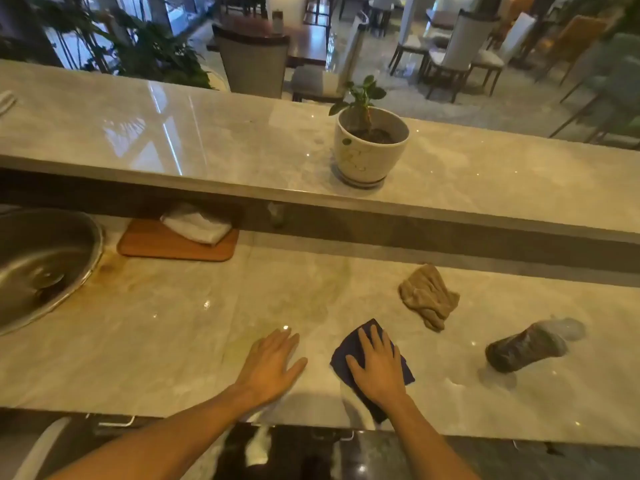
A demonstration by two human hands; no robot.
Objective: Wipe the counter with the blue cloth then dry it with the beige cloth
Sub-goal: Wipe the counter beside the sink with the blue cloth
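The blue cloth (pixel 346 355) lies flat on the pale marble counter (pixel 173 334) near its front edge. My right hand (pixel 379 367) presses down on it with fingers spread, covering most of the cloth. To its left, my left hand (pixel 268 367) rests palm down on the bare counter, fingers apart, holding nothing. The beige cloth (pixel 429 296) sits crumpled on the counter, beyond and to the right of my right hand, untouched. A faint wet sheen shows on the stone between the hands and the back wall.
A steel sink (pixel 41 265) is set in the counter at the left. A wooden board (pixel 166 245) with a folded white cloth (pixel 197 225) lies at the back. A dark bottle (pixel 526 346) stands at the right. A potted plant (pixel 370 147) stands on the raised ledge.
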